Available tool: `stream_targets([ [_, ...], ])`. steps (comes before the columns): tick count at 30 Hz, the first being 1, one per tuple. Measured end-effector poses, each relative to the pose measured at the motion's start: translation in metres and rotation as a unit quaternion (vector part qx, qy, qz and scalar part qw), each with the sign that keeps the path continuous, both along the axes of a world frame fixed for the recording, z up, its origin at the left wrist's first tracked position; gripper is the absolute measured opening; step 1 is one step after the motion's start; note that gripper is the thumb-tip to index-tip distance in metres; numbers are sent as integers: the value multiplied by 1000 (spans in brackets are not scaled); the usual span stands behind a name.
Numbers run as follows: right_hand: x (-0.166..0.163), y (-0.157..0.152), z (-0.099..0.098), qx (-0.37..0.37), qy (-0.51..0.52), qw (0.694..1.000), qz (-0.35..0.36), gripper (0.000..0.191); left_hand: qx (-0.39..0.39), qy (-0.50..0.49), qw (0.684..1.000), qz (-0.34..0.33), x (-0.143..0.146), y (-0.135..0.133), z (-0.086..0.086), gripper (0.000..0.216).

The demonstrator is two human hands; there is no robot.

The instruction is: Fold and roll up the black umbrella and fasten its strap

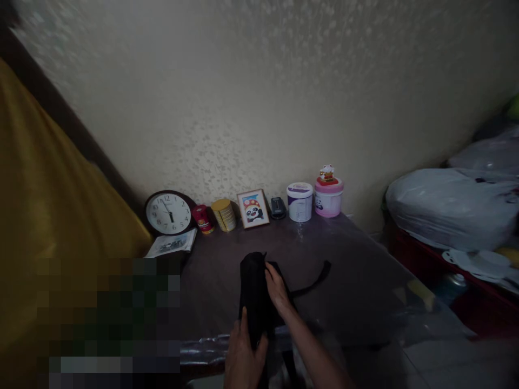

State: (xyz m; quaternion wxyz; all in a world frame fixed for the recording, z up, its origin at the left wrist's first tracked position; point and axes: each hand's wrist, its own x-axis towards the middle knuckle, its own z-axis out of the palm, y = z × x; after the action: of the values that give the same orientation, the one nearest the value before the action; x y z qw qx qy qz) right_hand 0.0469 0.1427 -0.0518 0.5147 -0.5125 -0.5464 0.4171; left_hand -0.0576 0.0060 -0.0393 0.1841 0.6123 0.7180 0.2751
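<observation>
The left hand (242, 354) and right hand (278, 287) touch a long black fabric bundle (253, 281) on the dark brown table (357, 270); whether either grips is unclear.

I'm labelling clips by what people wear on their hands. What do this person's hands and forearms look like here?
The left hand and right hand are ungloved. The right forearm shows no sleeve, watch or bracelet within the picture. Dim light hides finer details such as nails.
</observation>
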Motion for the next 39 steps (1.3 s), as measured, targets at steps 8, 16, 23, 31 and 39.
stream_targets([
  [8, -21, 25, -3, 48, -38, 998, -15, 48, 0, 7, 999, 45, -1, 1, -6, 59],
  [16, -38, 36, 6, 83, -114, 990, -17, 45, -27, -4, 999, 33, -3, -1, -4, 54],
  [23, -40, 6, 23, 87, -276, 957, 11, 48, 3, -52, 999, 4, -1, 3, -2, 50],
  [31, -40, -14, 33, 91, -341, 936, 16, 50, 12, -63, 998, 24, -2, 2, -9, 49],
  [39, -38, -16, 39, 86, -357, 929, 47, 50, 11, -73, 997, 8, 0, 2, -2, 45],
])
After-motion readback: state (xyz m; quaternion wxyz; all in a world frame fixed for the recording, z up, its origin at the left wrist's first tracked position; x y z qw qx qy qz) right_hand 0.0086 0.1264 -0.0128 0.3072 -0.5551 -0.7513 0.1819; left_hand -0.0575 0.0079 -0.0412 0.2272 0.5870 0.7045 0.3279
